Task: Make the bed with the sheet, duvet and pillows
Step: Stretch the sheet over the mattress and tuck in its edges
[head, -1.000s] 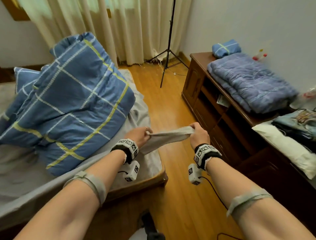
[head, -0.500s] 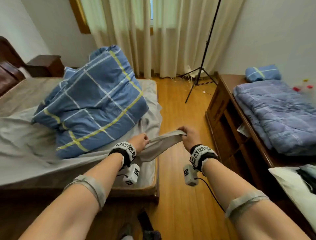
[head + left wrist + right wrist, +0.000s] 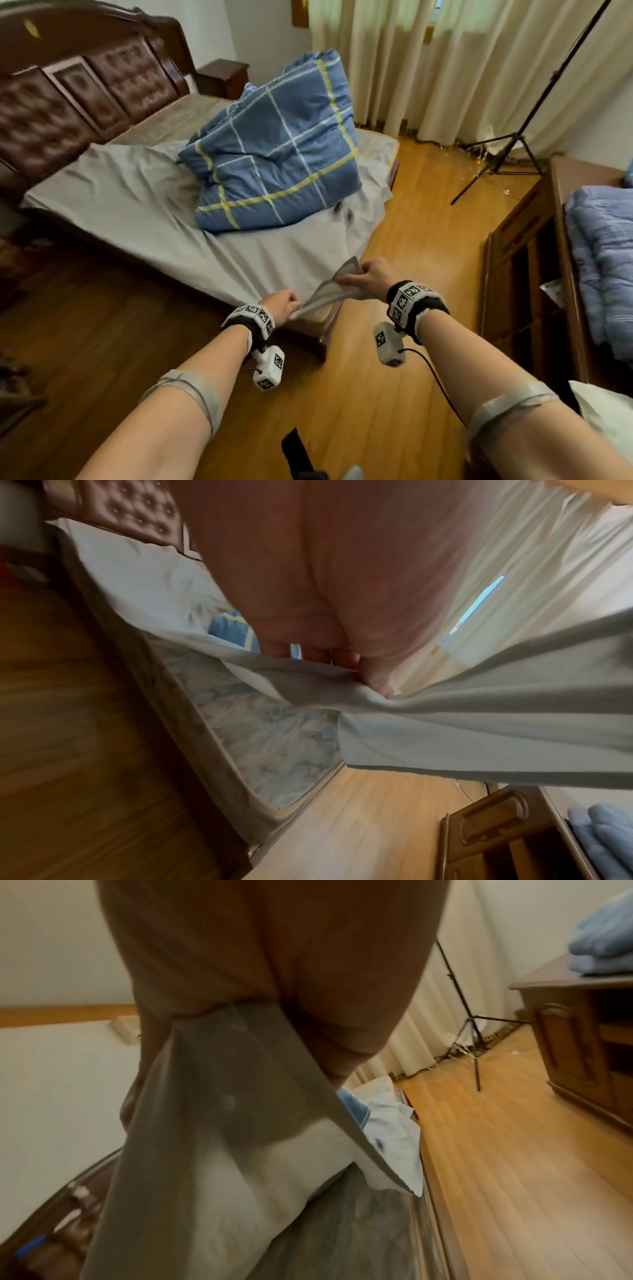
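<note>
A bedroom with a wooden floor (image 3: 404, 212) is shown, with cream curtains (image 3: 445, 68) hung along the far wall. A grey sheet (image 3: 130, 202) is seen spread over the bed (image 3: 308, 339), wrinkled and hanging past the foot end. Its near corner is held off the mattress by both hands. The left hand (image 3: 281, 303) is clamped on the sheet edge near the bed's corner, the cloth pinched between thumb and fingers (image 3: 373, 680) in the left wrist view. The right hand (image 3: 368, 275) is closed on the sheet corner slightly higher and to the right, with cloth draped below the palm in the right wrist view. The two hands are held near each other but apart, the sheet stretched between them. A blue checked duvet (image 3: 277, 150) is piled on the far half of the bed, resting on the sheet. A padded headboard (image 3: 85, 99) is seen at the left. A tripod (image 3: 507, 150) is stood by the curtains, and a wooden cabinet (image 3: 527, 274) carrying folded blue bedding (image 3: 603, 260) is placed at the right.
</note>
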`<state>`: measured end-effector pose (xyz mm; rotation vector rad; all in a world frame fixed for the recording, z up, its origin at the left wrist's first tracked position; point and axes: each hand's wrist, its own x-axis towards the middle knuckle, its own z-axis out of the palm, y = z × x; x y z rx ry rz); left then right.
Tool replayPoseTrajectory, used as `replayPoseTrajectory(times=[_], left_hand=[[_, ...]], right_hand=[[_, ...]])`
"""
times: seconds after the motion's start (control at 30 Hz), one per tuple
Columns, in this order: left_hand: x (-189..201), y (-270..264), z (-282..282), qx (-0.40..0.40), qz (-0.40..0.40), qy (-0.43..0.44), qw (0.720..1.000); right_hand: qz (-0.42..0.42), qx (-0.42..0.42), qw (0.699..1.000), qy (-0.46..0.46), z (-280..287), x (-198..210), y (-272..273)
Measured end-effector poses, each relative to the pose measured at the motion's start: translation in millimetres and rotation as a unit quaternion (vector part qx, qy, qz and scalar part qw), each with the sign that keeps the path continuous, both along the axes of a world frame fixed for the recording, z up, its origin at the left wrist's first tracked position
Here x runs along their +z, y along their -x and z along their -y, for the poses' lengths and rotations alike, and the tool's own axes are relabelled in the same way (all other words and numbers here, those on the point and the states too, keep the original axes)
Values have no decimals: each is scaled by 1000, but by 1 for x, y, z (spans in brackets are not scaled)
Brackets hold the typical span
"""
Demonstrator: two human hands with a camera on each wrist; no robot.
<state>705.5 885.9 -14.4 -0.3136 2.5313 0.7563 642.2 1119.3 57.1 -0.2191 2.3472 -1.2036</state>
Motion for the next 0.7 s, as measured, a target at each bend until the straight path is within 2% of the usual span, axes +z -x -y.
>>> replayPoseTrajectory(times=[0.1, 0.27, 0.37, 0.5, 0.6, 0.7], left_hand=[[-15, -20, -5, -2, 13, -25, 1000], [-57, -59, -22, -19, 66, -13, 998], [-62, -70, -36, -10, 108, -11, 994], [-44, -48, -55, 18, 68, -9, 997], [-32, -11, -80, 49, 52, -79, 994], [-20, 35, -116, 51, 43, -103, 992]], right_hand=[[11, 88, 987, -136, -8, -16, -18], [49, 113, 966, -229, -32, -52, -65], [99, 156, 961, -205, -42, -60, -83], [124, 206, 956, -170, -61, -54, -71], [140, 166, 966, -140, -90, -50, -38], [122, 103, 981, -109, -128, -49, 10]])
